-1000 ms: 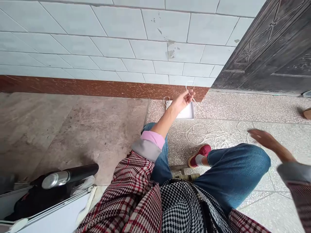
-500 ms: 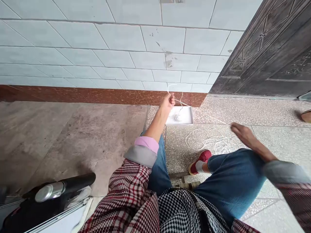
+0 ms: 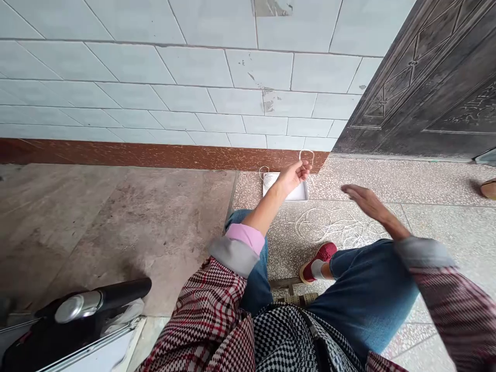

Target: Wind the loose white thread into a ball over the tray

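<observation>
Cord (image 3: 307, 151) is pinched in the left grip (image 3: 296, 174), looped above it; the closure and hold of the blurred right grip (image 3: 363, 200) cannot be told. A box (image 3: 297, 195) is seen beneath the left, coils (image 3: 351, 228) below the right.

Soft bright light, blurry right sleeve (image 3: 451, 299)

Apparently a house's porch or entryway: a dark grey door with raised ornamental panels (image 3: 430, 103) at upper right, a pale-blue rectangular-tiled wall (image 3: 201, 95) across the top, speckled stone-chip flooring (image 3: 445, 227) at right, stained brownish-grey floor (image 3: 116, 227) at left.
</observation>
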The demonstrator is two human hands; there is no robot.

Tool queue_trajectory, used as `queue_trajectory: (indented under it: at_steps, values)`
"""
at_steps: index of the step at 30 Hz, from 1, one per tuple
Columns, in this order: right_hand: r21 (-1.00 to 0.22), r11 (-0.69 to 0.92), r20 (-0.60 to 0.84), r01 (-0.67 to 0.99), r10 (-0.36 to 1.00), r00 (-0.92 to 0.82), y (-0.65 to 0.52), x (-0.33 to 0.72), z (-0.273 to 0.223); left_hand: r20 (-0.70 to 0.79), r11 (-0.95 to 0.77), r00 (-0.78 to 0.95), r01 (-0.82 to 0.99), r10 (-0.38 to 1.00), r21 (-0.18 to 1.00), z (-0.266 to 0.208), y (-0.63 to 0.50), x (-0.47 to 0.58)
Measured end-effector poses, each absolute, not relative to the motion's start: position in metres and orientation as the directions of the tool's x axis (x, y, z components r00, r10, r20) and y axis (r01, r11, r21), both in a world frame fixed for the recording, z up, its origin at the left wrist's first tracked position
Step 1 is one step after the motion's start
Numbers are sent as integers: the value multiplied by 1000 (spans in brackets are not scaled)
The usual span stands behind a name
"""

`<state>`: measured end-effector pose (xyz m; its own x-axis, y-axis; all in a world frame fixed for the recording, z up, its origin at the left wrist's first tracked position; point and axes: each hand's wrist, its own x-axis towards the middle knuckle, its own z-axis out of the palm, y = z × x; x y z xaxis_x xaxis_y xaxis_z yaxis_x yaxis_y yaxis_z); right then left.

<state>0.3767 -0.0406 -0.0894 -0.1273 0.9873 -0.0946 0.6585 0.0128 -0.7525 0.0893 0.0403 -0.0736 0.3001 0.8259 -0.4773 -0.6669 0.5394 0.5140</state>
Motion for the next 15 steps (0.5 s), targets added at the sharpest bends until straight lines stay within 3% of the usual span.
queue_trajectory:
  at_steps: [2, 4, 7, 9, 11, 15]
  values:
    - [-895, 20, -82, 447, 975, -206, -17, 305, -88, -448, 536, 322, -666, 834, 519, -75, 38, 95]
    - [-958, -43, -112, 283, 966, -232, -12, 258, -87, -467, 528, 297, -678, 833, 511, -78, 38, 94]
    - [-939, -93, -150, 331, 977, -152, -26, 261, -84, -509, 464, 186, -732, 840, 498, -80, 45, 76]
    - [-842, -53, -122, 536, 988, -94, -46, 314, -82, -533, 397, 88, -771, 841, 498, -81, 53, 58]
    - [-668, -36, -98, 743, 994, -40, -76, 399, -82, -574, 347, 8, -803, 819, 484, -83, 62, 41]
    - [-349, -248, -54, 904, 968, 245, -160, 593, -95, -624, 318, -36, -837, 780, 446, -86, 73, 30]
